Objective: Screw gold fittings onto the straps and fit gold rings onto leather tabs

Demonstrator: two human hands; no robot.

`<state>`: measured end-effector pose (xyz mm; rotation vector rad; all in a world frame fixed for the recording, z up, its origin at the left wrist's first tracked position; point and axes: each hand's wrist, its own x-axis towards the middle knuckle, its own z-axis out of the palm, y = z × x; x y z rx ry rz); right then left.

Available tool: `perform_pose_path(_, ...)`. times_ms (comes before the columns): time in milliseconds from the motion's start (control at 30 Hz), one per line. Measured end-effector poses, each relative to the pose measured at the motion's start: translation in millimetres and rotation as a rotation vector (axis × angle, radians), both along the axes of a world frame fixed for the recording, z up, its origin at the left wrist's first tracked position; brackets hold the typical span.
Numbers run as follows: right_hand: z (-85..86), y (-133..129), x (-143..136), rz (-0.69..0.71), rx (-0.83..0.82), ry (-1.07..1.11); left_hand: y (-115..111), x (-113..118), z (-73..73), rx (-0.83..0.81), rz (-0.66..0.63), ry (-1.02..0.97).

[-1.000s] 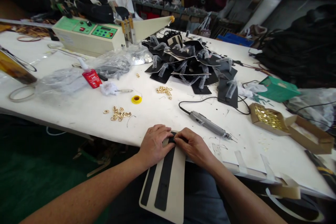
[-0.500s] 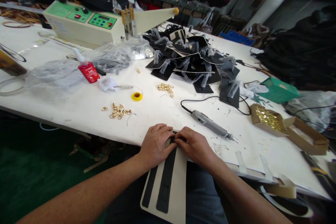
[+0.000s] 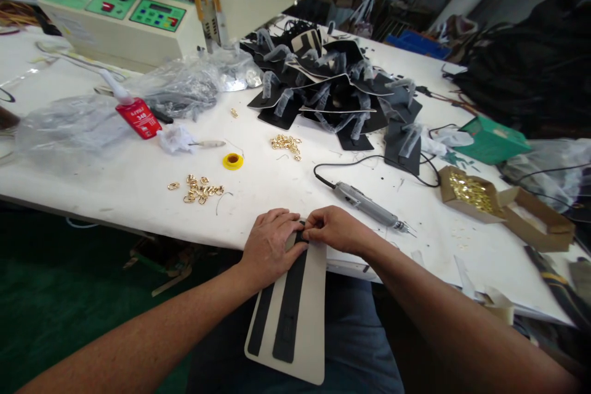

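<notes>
A cream panel with rounded corners point(image 3: 312, 314) reaches from the table's front edge down over my lap. Two black strips run along it, and the longer one is a flat strap point(image 3: 290, 314). My left hand point(image 3: 271, 247) grips the panel's upper end, its thumb lying across the black strap. Close beside that thumb, my right hand point(image 3: 333, 229) pinches the strap near its top end. My fingers partly cover that end, so any small part between them is hidden. A grey electric screwdriver point(image 3: 369, 204) lies just beyond my right hand.
Gold rings point(image 3: 202, 189) and gold clasps point(image 3: 286, 144) lie around a yellow tape roll point(image 3: 233, 161). Farther off are a red glue bottle point(image 3: 139, 117), a pile of black panels point(image 3: 332, 86) and a machine point(image 3: 124, 31). Cardboard boxes point(image 3: 471, 194) stand at right.
The view has tipped down, so the table's things sit higher in it. My right fingertips have drawn into a tighter pinch on the strap. My left hand keeps its place on the panel.
</notes>
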<state>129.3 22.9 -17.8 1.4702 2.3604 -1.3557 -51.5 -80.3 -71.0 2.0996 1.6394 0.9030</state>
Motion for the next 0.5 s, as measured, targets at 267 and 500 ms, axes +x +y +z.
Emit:
perform_pose_path(267, -2.7, -14, 5, -0.070, 0.064, 0.035, -1, 2, -0.5, 0.024, 0.002, 0.009)
perform_pose_path(500, -9.0, -22, 12, -0.088, 0.091, 0.114, -1, 3, 1.2, 0.019, 0.011, 0.006)
